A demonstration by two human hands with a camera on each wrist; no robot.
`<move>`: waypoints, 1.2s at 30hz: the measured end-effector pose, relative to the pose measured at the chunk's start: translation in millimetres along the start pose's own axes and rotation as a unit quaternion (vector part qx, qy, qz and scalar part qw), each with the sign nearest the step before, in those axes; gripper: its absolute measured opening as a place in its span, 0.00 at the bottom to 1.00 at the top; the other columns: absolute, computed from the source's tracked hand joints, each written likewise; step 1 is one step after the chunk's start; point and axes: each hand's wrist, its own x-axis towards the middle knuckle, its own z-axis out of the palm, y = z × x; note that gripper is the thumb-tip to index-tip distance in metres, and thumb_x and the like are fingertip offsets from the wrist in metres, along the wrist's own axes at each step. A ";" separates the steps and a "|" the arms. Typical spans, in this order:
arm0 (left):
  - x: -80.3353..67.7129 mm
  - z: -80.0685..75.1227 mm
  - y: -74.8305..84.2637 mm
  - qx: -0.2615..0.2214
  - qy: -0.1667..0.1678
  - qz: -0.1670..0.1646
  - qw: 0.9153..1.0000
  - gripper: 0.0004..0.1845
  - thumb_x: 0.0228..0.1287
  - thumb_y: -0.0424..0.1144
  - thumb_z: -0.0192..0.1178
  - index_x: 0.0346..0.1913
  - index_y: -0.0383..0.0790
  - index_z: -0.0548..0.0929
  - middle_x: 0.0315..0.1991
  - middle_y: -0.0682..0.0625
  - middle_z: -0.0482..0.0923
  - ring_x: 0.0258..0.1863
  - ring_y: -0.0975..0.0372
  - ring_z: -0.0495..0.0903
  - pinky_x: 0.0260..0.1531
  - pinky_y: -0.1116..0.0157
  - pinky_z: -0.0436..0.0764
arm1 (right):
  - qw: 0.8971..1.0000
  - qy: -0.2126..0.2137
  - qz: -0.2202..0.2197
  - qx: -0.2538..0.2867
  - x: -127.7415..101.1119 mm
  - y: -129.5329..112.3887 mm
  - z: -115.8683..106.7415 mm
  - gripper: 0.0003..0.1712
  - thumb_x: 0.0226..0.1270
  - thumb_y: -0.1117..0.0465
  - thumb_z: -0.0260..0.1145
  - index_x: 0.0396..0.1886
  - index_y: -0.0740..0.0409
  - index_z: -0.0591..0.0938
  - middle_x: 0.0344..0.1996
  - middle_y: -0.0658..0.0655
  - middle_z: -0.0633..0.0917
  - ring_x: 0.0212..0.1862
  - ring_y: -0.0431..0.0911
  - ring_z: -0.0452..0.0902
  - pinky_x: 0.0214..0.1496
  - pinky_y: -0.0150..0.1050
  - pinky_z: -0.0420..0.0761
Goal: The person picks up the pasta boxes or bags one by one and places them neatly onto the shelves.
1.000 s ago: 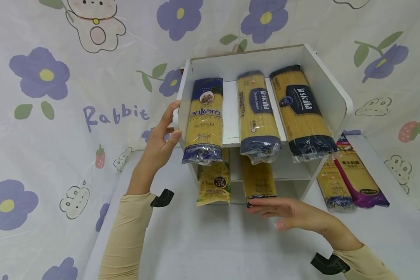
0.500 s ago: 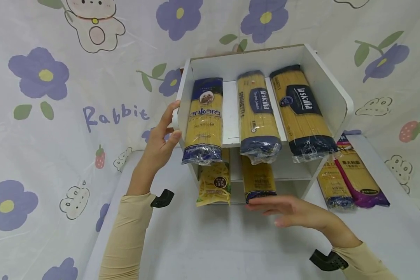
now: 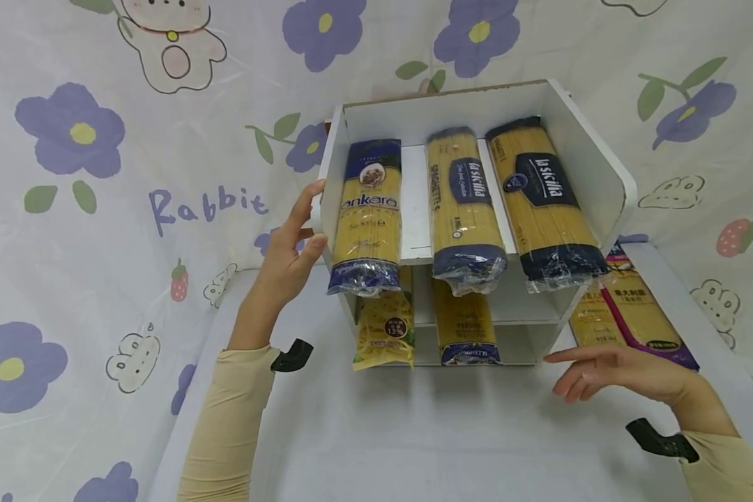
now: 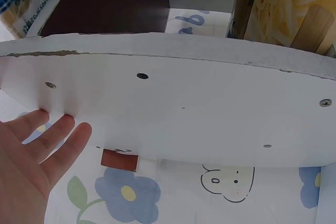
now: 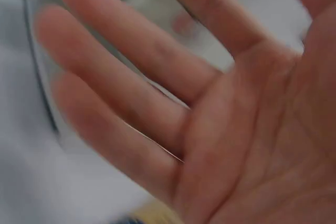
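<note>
A white two-tier shelf (image 3: pixel 590 160) stands on the table with three long spaghetti packs on its upper tier: an Ankara pack (image 3: pixel 367 216) and two La Sicilia packs (image 3: pixel 464 202) (image 3: pixel 549 199). Below lie a yellow noodle bag (image 3: pixel 384 328) and a spaghetti pack (image 3: pixel 466 326). My left hand (image 3: pixel 291 244) rests with straight fingers (image 4: pixel 58 140) against the shelf's left side panel (image 4: pixel 184 108). My right hand (image 3: pixel 609 369) hovers open and empty over the table, just in front of the shelf's lower right corner; the right wrist view shows its spread fingers (image 5: pixel 131 77), blurred.
Two more pasta packs, a yellow one (image 3: pixel 592 322) and a purple-edged one (image 3: pixel 643 310), lie on the white table (image 3: pixel 427 439) right of the shelf, behind my right hand. A flower-printed cloth (image 3: pixel 100 174) hangs behind and to the left.
My right hand has left the lower spaghetti pack and swung right, toward the packs beside the shelf. That pack now sits pushed in on the lower tier. My left hand has not moved.
</note>
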 end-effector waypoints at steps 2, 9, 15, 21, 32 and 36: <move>0.1 0.0 0.1 -0.002 0.001 0.002 1.000 0.47 0.59 0.80 0.42 0.77 0.61 0.54 0.72 0.51 0.68 0.55 0.45 0.82 0.45 0.46 0.86 | 0.987 0.125 0.047 -0.090 -13.2 -0.2 -8.0 0.25 0.80 0.63 0.44 0.73 0.59 0.66 0.50 0.56 0.87 0.50 0.50 0.85 0.51 0.41 0.84; 0.5 -0.4 0.3 -0.005 0.003 0.005 1.000 0.47 0.59 0.80 0.43 0.77 0.61 0.54 0.74 0.54 0.64 0.58 0.48 0.79 0.47 0.45 0.85 | 0.874 0.357 0.150 -0.293 -23.6 24.3 -34.0 0.30 0.76 0.52 0.58 0.71 0.61 0.69 0.56 0.72 0.78 0.48 0.42 0.78 0.43 0.40 0.80; 1.2 0.6 -0.7 0.000 -0.001 0.005 1.000 0.47 0.59 0.80 0.42 0.77 0.61 0.54 0.74 0.54 0.65 0.57 0.47 0.80 0.47 0.46 0.86 | 0.849 0.342 0.179 -0.360 -21.4 39.5 -42.9 0.38 0.68 0.56 0.67 0.70 0.71 0.65 0.51 0.81 0.77 0.47 0.64 0.79 0.42 0.52 0.83; 1.0 0.0 -1.6 0.001 -0.003 -0.003 1.000 0.47 0.58 0.81 0.42 0.77 0.63 0.54 0.73 0.52 0.66 0.55 0.45 0.82 0.45 0.45 0.86 | 0.841 0.301 0.230 -0.386 -11.3 32.1 -46.5 0.47 0.62 0.54 0.71 0.73 0.69 0.60 0.55 0.86 0.72 0.53 0.77 0.71 0.50 0.70 0.75; 0.7 0.0 -2.2 0.004 -0.003 -0.006 1.000 0.46 0.58 0.81 0.42 0.77 0.63 0.54 0.73 0.53 0.65 0.55 0.46 0.82 0.46 0.46 0.86 | 0.863 0.262 0.283 -0.327 4.4 32.1 -54.9 0.60 0.59 0.47 0.73 0.79 0.56 0.45 0.68 0.86 0.54 0.63 0.84 0.55 0.58 0.81 0.59; 0.9 0.9 -3.0 0.004 -0.004 -0.007 1.000 0.46 0.59 0.80 0.42 0.77 0.64 0.54 0.74 0.54 0.64 0.56 0.47 0.81 0.47 0.46 0.86 | 0.877 0.250 0.266 -0.311 6.2 40.9 -61.1 0.62 0.59 0.43 0.72 0.80 0.52 0.43 0.71 0.83 0.52 0.63 0.81 0.57 0.58 0.81 0.60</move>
